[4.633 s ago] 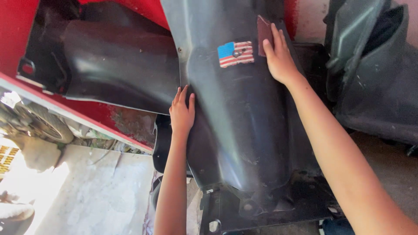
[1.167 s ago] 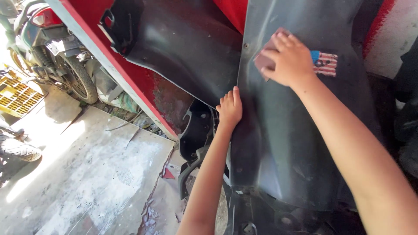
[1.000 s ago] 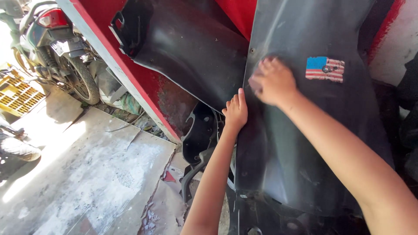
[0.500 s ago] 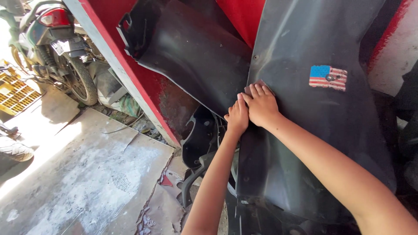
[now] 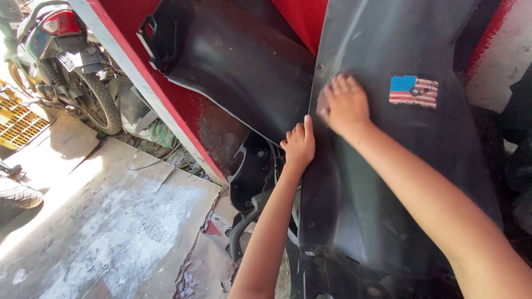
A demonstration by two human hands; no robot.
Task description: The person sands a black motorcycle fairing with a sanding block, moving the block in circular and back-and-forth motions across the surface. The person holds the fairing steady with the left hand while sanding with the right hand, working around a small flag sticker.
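A large black plastic body panel (image 5: 399,182) stands upright in front of me, with a striped flag sticker (image 5: 413,91) near its top. My left hand (image 5: 299,145) grips the panel's left edge, thumb behind and fingers pointing up. My right hand (image 5: 344,105) lies flat on the panel's face just above the left hand. It presses a small reddish-brown pad (image 5: 321,104), of which only an edge shows by my fingers. The right hand is slightly blurred.
A second black panel (image 5: 238,72) leans against the red wall (image 5: 299,16) to the left. Black frame parts (image 5: 252,182) sit below it. A motorcycle (image 5: 66,50), a yellow crate (image 5: 16,122) and a tyre (image 5: 19,194) lie far left beside the stained concrete floor (image 5: 111,221).
My right hand slid the pad down and left across the panel until it met my left hand, then back up and right. The left hand keeps its hold on the edge.
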